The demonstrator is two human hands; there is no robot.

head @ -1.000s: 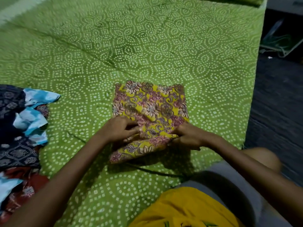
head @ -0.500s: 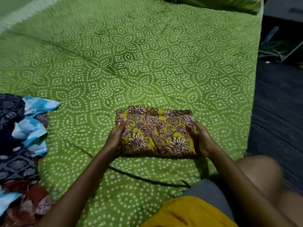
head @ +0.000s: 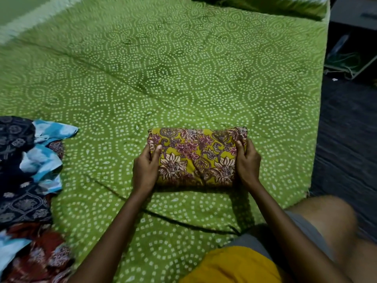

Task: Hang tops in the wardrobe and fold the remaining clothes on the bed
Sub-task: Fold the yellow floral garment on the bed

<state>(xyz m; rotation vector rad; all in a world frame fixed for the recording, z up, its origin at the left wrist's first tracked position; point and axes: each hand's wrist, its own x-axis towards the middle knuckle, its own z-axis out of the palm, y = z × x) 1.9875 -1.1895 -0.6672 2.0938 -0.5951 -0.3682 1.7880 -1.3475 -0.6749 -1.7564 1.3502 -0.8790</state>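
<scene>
The bed (head: 183,68) carries a green sheet with white dotted rings; dark floor (head: 346,139) lies to its right. Near its front edge, the left hand (head: 145,168) and right hand (head: 247,162) grasp opposite ends of a folded yellow floral garment (head: 195,156). Unfolded clothes (head: 26,170) lie at left.

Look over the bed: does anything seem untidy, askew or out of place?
The pile of clothes at the bed's left edge lies crumpled and unfolded, pieces overlapping. The yellow floral garment, held at its ends by the left hand and right hand, is folded neatly. The green bedsheet shows creases.
</scene>
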